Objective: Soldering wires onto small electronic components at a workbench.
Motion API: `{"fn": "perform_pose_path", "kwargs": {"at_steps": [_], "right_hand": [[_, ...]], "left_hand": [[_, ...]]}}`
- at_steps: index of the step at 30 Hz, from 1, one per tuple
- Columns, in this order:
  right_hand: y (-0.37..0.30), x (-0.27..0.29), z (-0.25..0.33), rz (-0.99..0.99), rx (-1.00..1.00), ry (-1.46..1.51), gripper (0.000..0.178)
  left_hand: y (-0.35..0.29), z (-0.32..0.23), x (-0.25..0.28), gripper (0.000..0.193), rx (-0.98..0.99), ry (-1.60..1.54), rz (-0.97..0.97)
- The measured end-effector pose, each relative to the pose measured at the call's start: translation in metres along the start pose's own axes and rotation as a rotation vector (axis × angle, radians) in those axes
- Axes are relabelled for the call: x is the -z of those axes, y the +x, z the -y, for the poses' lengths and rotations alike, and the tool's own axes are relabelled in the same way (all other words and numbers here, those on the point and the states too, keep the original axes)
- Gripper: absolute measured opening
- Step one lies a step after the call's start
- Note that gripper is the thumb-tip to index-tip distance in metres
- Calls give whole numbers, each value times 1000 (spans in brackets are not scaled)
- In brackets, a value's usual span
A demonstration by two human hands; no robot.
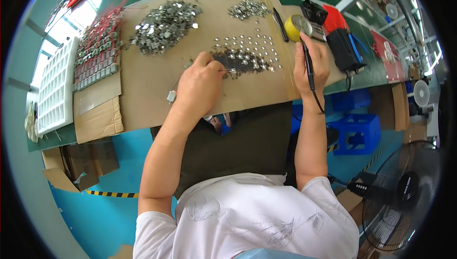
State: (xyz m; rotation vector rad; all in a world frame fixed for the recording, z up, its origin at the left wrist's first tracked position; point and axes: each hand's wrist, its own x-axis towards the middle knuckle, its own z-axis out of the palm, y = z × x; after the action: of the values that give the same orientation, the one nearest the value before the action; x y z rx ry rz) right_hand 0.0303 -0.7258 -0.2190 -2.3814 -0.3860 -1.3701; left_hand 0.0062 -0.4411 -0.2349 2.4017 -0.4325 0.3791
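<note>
My left hand point(202, 80) is closed in a pinch at the left of a dark patch point(238, 62) scattered with small shiny metal pieces. A thin red wire point(227, 70) sticks out from its fingertips toward those pieces. Beside that wrist lies a small pale block-shaped part point(172, 96) with thin wire at it. My right hand point(312, 64) grips a black soldering iron point(309, 67) like a pen, its cord trailing down along the forearm. The iron's upper end reaches a round yellow spool-like thing point(294, 27); the exact contact is too small to tell. Rows of shiny dots point(252, 42) lie between the hands.
A large heap of metal pieces point(164, 25) and a smaller one point(248, 8) lie farther back. Left are red-wired parts point(97, 49) and a white compartment tray point(57, 85). A black pen-like tool point(280, 24) and black box point(343, 49) stand right, a fan point(404, 192) lower right.
</note>
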Motion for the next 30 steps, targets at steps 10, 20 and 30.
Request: {"fn": "perform_pose_path", "kwargs": {"at_steps": [10,20,30], "right_hand": [[38,-29,31,103,121,202,29],[71,-155,94,525,64,557,31],[68,-155,96,568,36,493,35]], "left_hand": [[0,8,-7,12,-45,51,27],[-2,2,-7,13,-41,97,115],[1,1,3,13,-48,90,117]]}}
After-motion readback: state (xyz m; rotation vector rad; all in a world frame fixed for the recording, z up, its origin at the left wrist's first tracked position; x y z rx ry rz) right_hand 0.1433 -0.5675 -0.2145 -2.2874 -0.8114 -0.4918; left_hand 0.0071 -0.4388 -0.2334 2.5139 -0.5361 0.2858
